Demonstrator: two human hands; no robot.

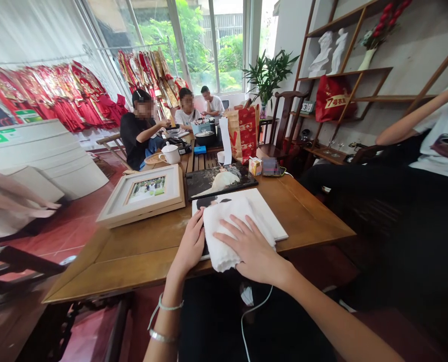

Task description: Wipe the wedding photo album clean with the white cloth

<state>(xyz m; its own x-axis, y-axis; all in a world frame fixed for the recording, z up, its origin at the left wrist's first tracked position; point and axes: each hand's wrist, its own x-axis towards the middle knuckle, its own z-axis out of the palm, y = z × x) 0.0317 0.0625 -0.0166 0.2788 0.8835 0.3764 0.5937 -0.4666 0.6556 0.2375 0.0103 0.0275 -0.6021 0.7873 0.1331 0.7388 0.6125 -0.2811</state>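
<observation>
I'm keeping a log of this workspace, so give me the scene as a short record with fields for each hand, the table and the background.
Left hand: at the near left edge of the white photo panel; grip unclear
Right hand: spread on a white towel over that panel
Table: also holds a framed photo, dark photo panel
Background: red garments hanging

The white towel (pixel 220 254) is fluffy, matt cloth; the counter (pixel 133 256) is smooth wood (softly glossy, by its look). From the towel, ten o'clock: a matt wooden frame (pixel 148 213); twelve o'clock: a paper bag (pixel 242 133).
</observation>
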